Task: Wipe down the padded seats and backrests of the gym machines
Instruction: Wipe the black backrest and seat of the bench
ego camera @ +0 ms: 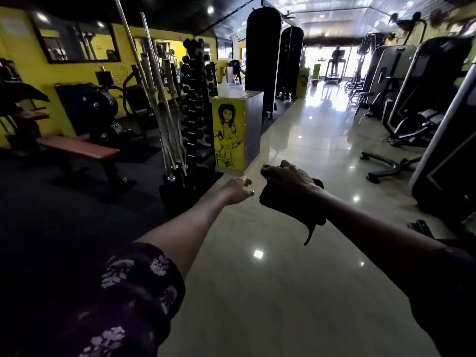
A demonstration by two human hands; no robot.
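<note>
My right hand (pixel 292 177) grips a dark cloth (pixel 291 206), which hangs below the fist over the shiny tiled floor. My left hand (pixel 238 189) reaches forward beside it with its fingers loosely curled, holding nothing. A flat bench with a reddish-brown padded seat (pixel 77 148) stands to the left on the dark mat, well away from both hands. Black gym machines (pixel 412 94) with dark padded seats line the right side.
A yellow painted pillar (pixel 228 132) with a clear tub (pixel 233 90) on top stands just ahead. Left of it are a dumbbell rack (pixel 194 99) and upright barbells (pixel 164 112). Punching bags (pixel 262 47) hang further on. The tiled aisle (pixel 296 150) runs forward, with a person on a treadmill far off.
</note>
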